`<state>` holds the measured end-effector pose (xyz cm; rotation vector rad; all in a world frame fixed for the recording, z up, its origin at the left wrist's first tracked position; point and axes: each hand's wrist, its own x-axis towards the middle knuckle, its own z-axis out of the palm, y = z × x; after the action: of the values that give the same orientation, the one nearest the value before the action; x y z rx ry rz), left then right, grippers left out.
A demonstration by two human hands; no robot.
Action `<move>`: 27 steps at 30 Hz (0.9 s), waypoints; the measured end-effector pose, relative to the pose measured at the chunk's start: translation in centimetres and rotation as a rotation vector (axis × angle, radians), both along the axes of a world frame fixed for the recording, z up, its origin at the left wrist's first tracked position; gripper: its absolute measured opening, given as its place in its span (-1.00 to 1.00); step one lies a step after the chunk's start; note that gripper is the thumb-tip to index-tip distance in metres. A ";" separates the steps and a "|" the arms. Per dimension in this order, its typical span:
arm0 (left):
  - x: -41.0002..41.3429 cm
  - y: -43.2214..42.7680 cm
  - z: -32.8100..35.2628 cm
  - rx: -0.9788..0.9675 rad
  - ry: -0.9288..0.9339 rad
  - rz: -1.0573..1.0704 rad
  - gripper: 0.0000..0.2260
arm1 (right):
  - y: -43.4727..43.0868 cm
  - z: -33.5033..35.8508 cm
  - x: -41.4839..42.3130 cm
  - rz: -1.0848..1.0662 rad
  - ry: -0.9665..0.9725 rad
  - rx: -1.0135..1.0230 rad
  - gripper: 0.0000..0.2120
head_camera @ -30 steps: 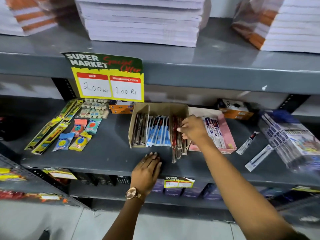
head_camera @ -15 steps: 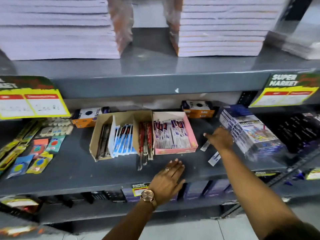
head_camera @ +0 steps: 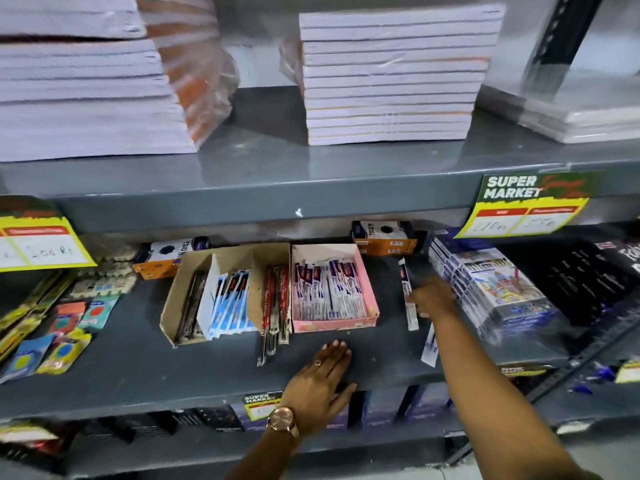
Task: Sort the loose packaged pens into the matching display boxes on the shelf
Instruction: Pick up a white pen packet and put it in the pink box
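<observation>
A pink display box (head_camera: 370, 299) on the grey shelf (head_camera: 138, 362) holds several white-and-blue packaged pens. Left of it, a brown cardboard box (head_camera: 173, 306) has compartments with dark pens, blue packs and red pens (head_camera: 275, 303); some red pens stick out over its front. A loose white-and-blue packaged pen (head_camera: 404, 275) lies right of the pink box. My right hand (head_camera: 434, 301) has its fingertips closed on the middle of that pen. A second loose pen (head_camera: 428, 346) lies nearer the shelf edge, under my forearm. My left hand (head_camera: 320, 386) rests flat, fingers spread, on the shelf front.
Wrapped packs of colour pens (head_camera: 491, 289) stand right of my right hand. Orange boxes (head_camera: 384, 237) sit at the back. Erasers and pencil packs (head_camera: 65, 337) lie at the left. Notebook stacks (head_camera: 391, 77) fill the upper shelf, with price signs (head_camera: 526, 209) on its edge.
My right hand left the red pens in the brown box and moved right to the loose pen beside the pink box. The view swung right. My left hand stayed on the shelf front.
</observation>
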<state>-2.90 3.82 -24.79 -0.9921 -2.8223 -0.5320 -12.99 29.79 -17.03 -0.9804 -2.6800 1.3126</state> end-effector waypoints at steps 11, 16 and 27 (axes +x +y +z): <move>-0.5 3.2 5.7 1.230 -0.803 0.325 -0.70 | -4.5 3.1 11.3 0.250 0.013 -0.663 -0.86; -2.1 2.5 7.8 1.526 -1.414 0.404 -0.62 | -6.6 1.8 14.6 0.297 -0.068 -0.682 -0.86; -2.4 0.5 6.9 1.585 -1.631 0.339 -0.53 | -7.7 1.2 15.5 0.322 -0.118 -0.686 -0.89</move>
<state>-5.26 4.29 -17.91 0.5639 -1.4280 -3.5397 2.47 22.13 -15.83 -0.6599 -2.5716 2.4057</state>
